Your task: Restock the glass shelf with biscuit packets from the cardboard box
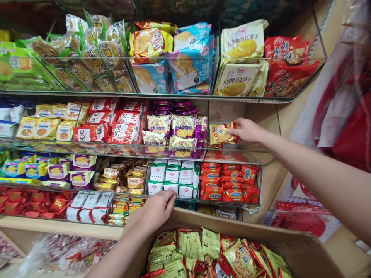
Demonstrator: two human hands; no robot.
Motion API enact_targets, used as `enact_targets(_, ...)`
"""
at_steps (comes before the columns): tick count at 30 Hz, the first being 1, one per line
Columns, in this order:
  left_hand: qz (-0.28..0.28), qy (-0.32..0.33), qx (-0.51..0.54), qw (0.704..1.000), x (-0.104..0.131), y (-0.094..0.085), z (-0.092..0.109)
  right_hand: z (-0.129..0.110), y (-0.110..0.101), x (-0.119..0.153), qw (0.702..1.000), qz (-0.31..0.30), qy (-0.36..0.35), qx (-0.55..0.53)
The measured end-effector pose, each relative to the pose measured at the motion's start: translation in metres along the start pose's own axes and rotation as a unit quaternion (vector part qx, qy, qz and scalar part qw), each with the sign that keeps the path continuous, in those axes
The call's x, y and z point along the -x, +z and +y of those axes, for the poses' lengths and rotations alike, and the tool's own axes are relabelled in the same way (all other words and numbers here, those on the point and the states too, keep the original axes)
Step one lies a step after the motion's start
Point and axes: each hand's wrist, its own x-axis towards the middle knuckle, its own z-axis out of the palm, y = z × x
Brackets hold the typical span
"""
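My right hand [247, 130] pinches the right end of a small gold-and-red biscuit packet [220, 134]. It holds the packet in the right-hand compartment of the middle shelf, and a similar packet shows partly beneath it. My left hand [160, 206] is closed over the far rim of an open cardboard box [246, 228], just in front of the lower shelf; its fingertips are partly hidden. Inside the box lie many loose biscuit packets [239, 256] of the same gold-and-red kind, some with their printed backs up.
Clear dividers split the shelves into compartments. Left of my right hand are cream-and-purple packets [182, 127]; below are orange-red packets [232, 181] and white-and-green packets [171, 175]. The upper shelf's front edge [249, 100] overhangs. Hanging plastic-wrapped goods [350, 116] stand at the right.
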Motion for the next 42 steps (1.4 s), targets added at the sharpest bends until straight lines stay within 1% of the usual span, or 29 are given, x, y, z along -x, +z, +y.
enact_targets(1, -0.004, -0.002, -0.012, 1.000, 0.002, -0.001, 0.002, -0.001, 0.008, -0.009, 1.000, -0.027, 0.011, 0.000)
enact_targets(3, -0.013, -0.006, -0.031, 0.999, 0.005, -0.004, 0.007, -0.003, 0.023, -0.020, 0.997, -0.060, 0.039, 0.020)
enact_targets(6, -0.018, -0.001, -0.034, 0.999, 0.006, -0.004, 0.007, -0.007, 0.037, -0.027, 0.990, -0.096, 0.081, 0.066)
enact_targets(9, -0.009, -0.002, -0.026, 1.000, 0.005, 0.003, 0.001, -0.005, 0.041, -0.029, 0.985, -0.104, 0.099, 0.090)
enact_targets(14, -0.005, -0.013, 0.002, 1.000, 0.003, 0.007, -0.004, 0.001, 0.043, -0.031, 0.985, -0.120, 0.116, 0.037)
enact_targets(19, -0.005, 0.000, -0.021, 1.000, 0.003, 0.005, -0.002, 0.002, 0.045, -0.029, 0.986, -0.090, 0.085, 0.111)
enact_targets(22, -0.001, 0.020, -0.047, 0.999, 0.004, 0.005, -0.001, 0.005, 0.041, -0.027, 0.982, -0.086, 0.079, 0.148)
enact_targets(23, -0.001, 0.025, -0.051, 0.998, 0.005, 0.005, -0.001, 0.005, 0.038, -0.026, 0.982, -0.074, 0.067, 0.159)
enact_targets(24, 0.001, 0.029, -0.055, 0.998, 0.006, 0.005, 0.000, 0.004, 0.033, -0.024, 0.984, -0.048, 0.044, 0.165)
enact_targets(25, 0.002, 0.031, -0.057, 0.998, 0.007, 0.005, -0.001, 0.001, 0.027, -0.020, 0.986, -0.006, 0.010, 0.165)
enact_targets(27, 0.006, 0.034, -0.060, 0.998, 0.008, 0.005, -0.001, -0.010, 0.015, -0.004, 0.980, 0.115, -0.081, 0.140)
enact_targets(29, 0.008, 0.036, -0.062, 0.997, 0.010, 0.006, -0.001, -0.024, 0.008, 0.030, 0.952, 0.233, -0.176, 0.095)
enact_targets(30, 0.009, 0.036, -0.064, 0.997, 0.010, 0.006, -0.001, -0.030, 0.009, 0.054, 0.938, 0.259, -0.222, 0.066)
enact_targets(31, 0.010, 0.036, -0.067, 0.997, 0.010, 0.007, -0.002, -0.033, 0.015, 0.082, 0.928, 0.262, -0.258, 0.057)
enact_targets(32, 0.009, 0.035, -0.070, 0.997, 0.010, 0.007, -0.002, -0.032, 0.027, 0.113, 0.927, 0.214, -0.303, 0.048)
enact_targets(33, 0.009, 0.034, -0.073, 0.997, 0.009, 0.008, -0.002, -0.028, 0.044, 0.146, 0.929, 0.101, -0.355, 0.035)
enact_targets(34, 0.008, 0.032, -0.075, 0.997, 0.009, 0.008, -0.002, -0.019, 0.065, 0.180, 0.919, -0.011, -0.392, 0.035)
enact_targets(35, 0.008, 0.032, -0.076, 0.997, 0.009, 0.009, -0.002, -0.007, 0.089, 0.212, 0.918, -0.093, -0.383, 0.042)
enact_targets(36, 0.008, 0.032, -0.077, 0.996, 0.008, 0.009, -0.002, 0.007, 0.113, 0.240, 0.910, -0.175, -0.373, 0.042)
enact_targets(37, 0.007, 0.033, -0.078, 0.996, 0.008, 0.009, -0.002, 0.020, 0.135, 0.262, 0.921, -0.195, -0.336, 0.027)
enact_targets(38, 0.008, 0.034, -0.079, 0.996, 0.008, 0.010, -0.002, 0.032, 0.153, 0.276, 0.930, -0.178, -0.321, -0.003)
enact_targets(39, 0.009, 0.036, -0.080, 0.996, 0.008, 0.010, -0.002, 0.041, 0.165, 0.283, 0.945, -0.150, -0.286, -0.042)
enact_targets(40, 0.010, 0.039, -0.081, 0.996, 0.008, 0.009, -0.001, 0.045, 0.170, 0.282, 0.960, -0.116, -0.243, -0.077)
enact_targets(41, 0.011, 0.040, -0.082, 0.996, 0.008, 0.009, 0.000, 0.045, 0.168, 0.274, 0.971, -0.079, -0.200, -0.103)
enact_targets(42, 0.013, 0.041, -0.083, 0.996, 0.009, 0.009, 0.000, 0.041, 0.160, 0.259, 0.979, -0.045, -0.158, -0.120)
